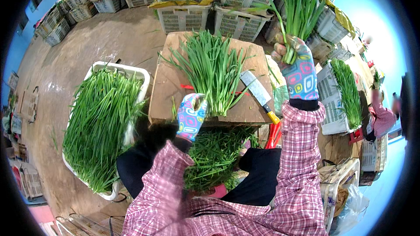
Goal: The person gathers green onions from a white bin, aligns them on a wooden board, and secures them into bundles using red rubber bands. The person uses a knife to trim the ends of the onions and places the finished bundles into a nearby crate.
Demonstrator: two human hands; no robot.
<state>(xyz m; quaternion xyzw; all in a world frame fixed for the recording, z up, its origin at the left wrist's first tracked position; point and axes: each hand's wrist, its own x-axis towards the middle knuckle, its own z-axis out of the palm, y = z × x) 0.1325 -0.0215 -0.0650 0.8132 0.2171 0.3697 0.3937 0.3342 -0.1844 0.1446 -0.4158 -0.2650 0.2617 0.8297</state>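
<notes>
My right hand (297, 60), in a patterned glove with bare fingertips showing, is raised at the upper right and grips a bunch of garlic chives (300, 6) near its cut ends. My left hand (192, 114), gloved alike, rests at the lower left side of a chive pile (210, 62), its thumb and fingers apart. That pile lies on a brown board-like tabletop (164, 95), leaves pointing away from me. Red tie strips (187, 87) show beside and under the stalks. To the right lies a cleaver (257, 88) with a black and yellow handle.
A white crate heaped with chives (101, 127) stands at my left. Loose greens (216, 157) lie below the board, between my legs. Red strips (273, 134) hang by its right corner. Stacked plastic crates (183, 18) line the far side. Another person (382, 118) is at far right.
</notes>
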